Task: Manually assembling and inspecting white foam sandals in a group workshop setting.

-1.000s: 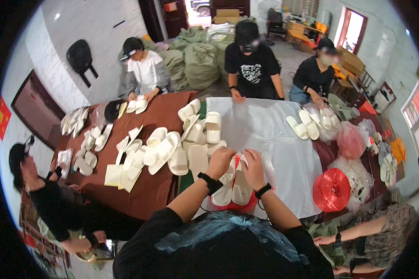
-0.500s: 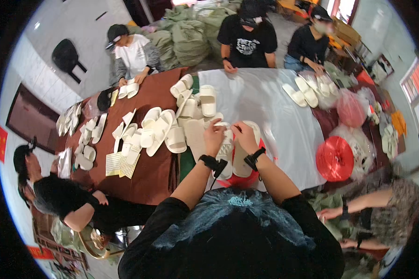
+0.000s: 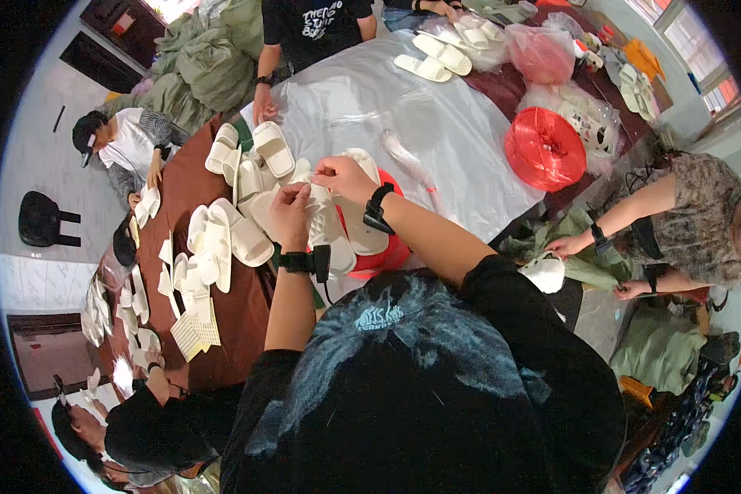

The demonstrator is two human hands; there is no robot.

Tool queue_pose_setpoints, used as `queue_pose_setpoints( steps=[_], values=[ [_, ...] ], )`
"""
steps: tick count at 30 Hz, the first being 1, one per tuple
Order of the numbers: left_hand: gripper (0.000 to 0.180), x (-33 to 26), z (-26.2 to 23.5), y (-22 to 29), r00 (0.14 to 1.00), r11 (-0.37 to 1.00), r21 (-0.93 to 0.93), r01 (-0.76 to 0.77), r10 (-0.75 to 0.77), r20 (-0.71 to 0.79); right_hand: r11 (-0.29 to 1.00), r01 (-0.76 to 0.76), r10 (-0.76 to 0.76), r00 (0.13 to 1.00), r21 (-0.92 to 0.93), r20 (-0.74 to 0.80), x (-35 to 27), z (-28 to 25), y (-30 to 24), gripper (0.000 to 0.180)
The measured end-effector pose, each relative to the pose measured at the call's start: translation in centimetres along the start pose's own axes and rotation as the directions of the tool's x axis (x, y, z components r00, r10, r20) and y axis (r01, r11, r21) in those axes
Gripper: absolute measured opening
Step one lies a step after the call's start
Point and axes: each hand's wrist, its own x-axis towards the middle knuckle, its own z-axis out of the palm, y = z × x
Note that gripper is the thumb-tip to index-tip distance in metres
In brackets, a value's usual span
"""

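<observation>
My left hand (image 3: 291,216) is closed in a pinch above the pile of slippers, with its fingertips bent inward. Close to its right, my right hand (image 3: 344,178) is also pinched, thumb against fingers. Whatever lies between the fingertips is too small to make out. Beneath my hands are a cream slipper with a ridged strap (image 3: 329,235) and a second cream slipper (image 3: 364,235), side by side. Under them a red round object (image 3: 395,253) shows at the edge. More cream slippers (image 3: 273,148) lie heaped to the left of my hands.
A brown cloth (image 3: 243,321) covers the left of the table, with slippers and yellowish printed sheets (image 3: 196,329). Clear plastic sheeting (image 3: 461,140) spreads over the right. A red roll of plastic twine (image 3: 545,148) stands beyond. Several people work around the table.
My view has turned, so the table appears rotated and shifted left. Both hands stay close together over the slippers, still pinched. The co-worker at right now holds green sacking with something white.
</observation>
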Motion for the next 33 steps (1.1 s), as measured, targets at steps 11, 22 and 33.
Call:
queue_pose_setpoints(
  steps=[11,22,33],
  values=[
    [0.008,0.1,-0.5,-0.6,0.998,0.999,-0.009,0.034,-0.033,0.055,0.997,0.033,-0.026,0.995,-0.068,0.094,0.1,-0.7,0.1,0.017],
    [0.008,0.4,-1.0,-1.5,0.998,0.991,-0.122,0.046,-0.039,0.059,0.987,-0.082,0.068,0.992,0.14,0.102,0.3,-0.7,0.5,0.014],
    [0.011,0.7,-1.4,-1.3,0.998,0.996,-0.071,0.051,-0.049,0.029,0.971,-0.152,0.128,0.983,0.186,0.134,0.7,-0.9,0.4,0.012]
  ],
)
